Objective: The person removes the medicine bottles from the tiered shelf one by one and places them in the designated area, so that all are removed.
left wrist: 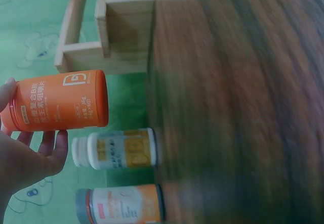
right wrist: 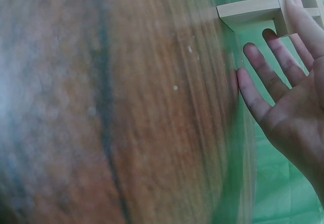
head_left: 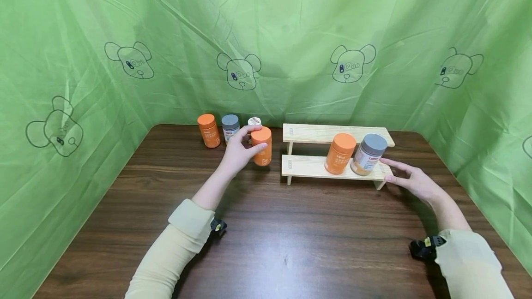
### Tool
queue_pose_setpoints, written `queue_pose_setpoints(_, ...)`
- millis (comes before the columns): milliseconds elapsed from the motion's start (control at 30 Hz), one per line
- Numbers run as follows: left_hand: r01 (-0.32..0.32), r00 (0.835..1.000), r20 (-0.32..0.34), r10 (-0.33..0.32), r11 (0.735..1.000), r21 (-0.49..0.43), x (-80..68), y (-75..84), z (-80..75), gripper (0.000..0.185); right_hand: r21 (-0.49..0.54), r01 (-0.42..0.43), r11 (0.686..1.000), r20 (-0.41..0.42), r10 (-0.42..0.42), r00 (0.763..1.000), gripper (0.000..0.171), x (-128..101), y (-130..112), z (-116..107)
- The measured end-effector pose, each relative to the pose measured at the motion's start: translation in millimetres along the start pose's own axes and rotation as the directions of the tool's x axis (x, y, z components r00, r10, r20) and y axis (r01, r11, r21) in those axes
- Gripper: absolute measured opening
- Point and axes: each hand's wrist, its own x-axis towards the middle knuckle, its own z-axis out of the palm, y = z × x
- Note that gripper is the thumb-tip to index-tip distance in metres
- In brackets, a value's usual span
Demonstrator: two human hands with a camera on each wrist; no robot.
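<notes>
In left hand point(head_left: 237, 154), pinches orange vitamin-B bottle point(head_left: 262, 153) between thumb and fingers — holds right hand point(head_left: 417, 182), with fingers apart, beside two-step shelf point(head_left: 306, 166).

A cylindrical orange bottle point(head_left: 263, 156) with an orange lid and white print is being gripped upright by the left hand point(head_left: 238, 152), its base hanging above the dark wood tabletop point(head_left: 266, 243). To its right, a two-tier pale wooden rack point(head_left: 307, 166) is standing, its lower tier bearing an orange-lidded orange bottle point(head_left: 338, 156) and a grey-lidded bottle point(head_left: 367, 157).
</notes>
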Motion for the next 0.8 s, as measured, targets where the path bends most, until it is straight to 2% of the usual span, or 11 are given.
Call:
queue_pose_setpoints(200,-0.016,1.0,-0.027,0.016,1.0,0.017,11.8,-39.2,-0.5,0.047,0.006,-0.017,1.0,0.008,0.017,1.0,0.059,0,-1,0)
queue_pose_setpoints(300,-0.004,0.999,-0.034,0.004,1.0,0.022,16.0,-49.5,-1.1,0.047,0.01,-0.014,1.0,0.006,0.014,1.0,0.059,0,0,0)
queue_pose_setpoints(533,0.03,0.999,-0.026,-0.029,0.999,0.037,21.4,-60.5,-3.6,0.048,0.014,-0.015,1.0,0.005,0.015,1.0,0.059,0,0,0)
queue_pose_setpoints(800,0.077,0.997,-0.024,-0.076,0.993,0.088,23.6,-65.5,-6.7,0.048,0.035,-0.019,0.999,0.007,0.019,1.0,0.059,0,-2,0)
